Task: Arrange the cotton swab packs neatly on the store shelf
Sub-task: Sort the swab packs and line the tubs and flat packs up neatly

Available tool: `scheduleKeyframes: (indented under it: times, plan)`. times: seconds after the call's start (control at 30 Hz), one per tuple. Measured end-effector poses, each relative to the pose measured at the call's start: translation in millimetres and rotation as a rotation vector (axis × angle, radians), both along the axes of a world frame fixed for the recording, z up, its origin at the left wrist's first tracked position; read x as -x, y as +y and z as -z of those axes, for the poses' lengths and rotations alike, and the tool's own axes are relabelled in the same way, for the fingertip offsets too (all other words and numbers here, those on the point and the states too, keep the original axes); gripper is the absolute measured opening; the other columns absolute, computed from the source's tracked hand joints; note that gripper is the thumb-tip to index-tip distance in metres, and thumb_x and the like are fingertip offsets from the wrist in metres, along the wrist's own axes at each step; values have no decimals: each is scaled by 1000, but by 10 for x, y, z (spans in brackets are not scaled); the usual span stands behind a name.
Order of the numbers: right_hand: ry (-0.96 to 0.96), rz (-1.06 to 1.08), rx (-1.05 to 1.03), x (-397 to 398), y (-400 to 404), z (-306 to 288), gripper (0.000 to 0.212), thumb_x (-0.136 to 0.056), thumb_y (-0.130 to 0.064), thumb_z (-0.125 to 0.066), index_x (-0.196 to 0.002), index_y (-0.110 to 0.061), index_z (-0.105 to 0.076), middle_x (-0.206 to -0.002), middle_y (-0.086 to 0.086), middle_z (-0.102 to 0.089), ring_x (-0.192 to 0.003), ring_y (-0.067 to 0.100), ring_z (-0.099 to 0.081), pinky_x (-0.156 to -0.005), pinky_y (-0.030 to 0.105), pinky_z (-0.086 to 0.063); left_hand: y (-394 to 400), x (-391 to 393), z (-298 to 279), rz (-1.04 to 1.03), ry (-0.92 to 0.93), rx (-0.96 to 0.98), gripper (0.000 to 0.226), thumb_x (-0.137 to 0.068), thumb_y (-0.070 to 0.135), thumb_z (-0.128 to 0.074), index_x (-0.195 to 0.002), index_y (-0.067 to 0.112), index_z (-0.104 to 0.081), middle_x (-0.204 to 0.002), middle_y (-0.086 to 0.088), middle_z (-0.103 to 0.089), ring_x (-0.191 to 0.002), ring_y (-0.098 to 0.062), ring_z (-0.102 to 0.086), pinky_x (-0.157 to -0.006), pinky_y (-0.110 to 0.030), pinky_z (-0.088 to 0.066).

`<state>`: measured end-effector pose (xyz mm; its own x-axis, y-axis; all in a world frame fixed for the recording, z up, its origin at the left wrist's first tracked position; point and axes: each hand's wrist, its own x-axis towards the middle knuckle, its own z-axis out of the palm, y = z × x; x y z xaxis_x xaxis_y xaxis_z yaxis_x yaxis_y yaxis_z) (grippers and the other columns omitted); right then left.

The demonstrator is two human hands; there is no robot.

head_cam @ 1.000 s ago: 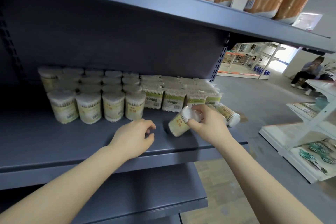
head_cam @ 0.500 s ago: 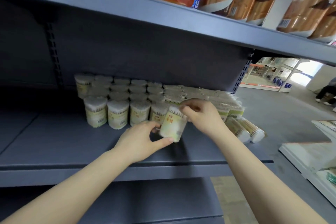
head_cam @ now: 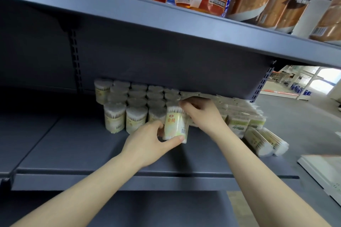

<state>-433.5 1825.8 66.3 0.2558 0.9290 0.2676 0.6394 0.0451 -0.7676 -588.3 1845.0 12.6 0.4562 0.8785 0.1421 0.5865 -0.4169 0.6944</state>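
Change since half a second ago: held swab pack carried deeper, now upright at the right end of the front row of round packs.

Left hand: nearest the shelf lip; thumb and fingers curled round the pack's base.
Right hand: just right of the pack, fingers pinching its top.
Two packs: lying on their sides, well right of the held pack, near the shelf end (not yet stood up).
Round packs: standing in tidy rows left of and behind the held pack.
Flat bagged packs: right of it, behind the right hand, stacked toward the back.

Progress, as judged: mostly arranged; this pack to be seated, two fallen ones left.
Obscured: whether the pack's base touches the shelf; rear rows under the upper shelf; label print.
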Motion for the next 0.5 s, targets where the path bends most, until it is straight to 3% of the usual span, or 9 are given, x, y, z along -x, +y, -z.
scheduleKeyframes:
  times: [0.1, 0.2, 0.3, 0.5]
  plan:
    - [16, -8, 6, 60, 29, -18, 24, -87, -30, -56, -67, -18, -62, -54, -15, -54, -49, -8, -48, -46, 6, -33, 31, 49, 7, -8, 1, 4, 50, -67, 71, -54, -94, 30, -55, -92, 19, -57, -89, -3, -55, -79, -32, -50]
    - [3, -11, 19, 106, 37, -17, 22, -87, -32, -56, -65, -26, -60, -59, -16, -55, -57, -4, -49, -53, 12, -36, 46, 92, 19, -11, -10, 23, 47, -68, 70, -56, -95, 31, -55, -93, 19, -57, -90, -4, -55, -81, -33, -50]
    - [15, -27, 23, 150, 54, -10, 13, -86, -32, -58, -78, -24, -65, -72, -15, -61, -70, 1, -55, -63, 19, -42, 50, 136, 42, -20, -54, 36, 41, -68, 64, -60, -91, 31, -53, -90, 20, -56, -87, -1, -54, -80, -33, -50]
    - [40, -107, 9, 275, 90, 17, 7, -85, -25, -63, -86, -20, -67, -76, -16, -61, -70, -5, -54, -62, 7, -40, 46, 230, 45, -64, -191, 37, 43, -70, 42, -68, -106, 31, -46, -96, 20, -54, -94, -5, -55, -82, -31, -50]
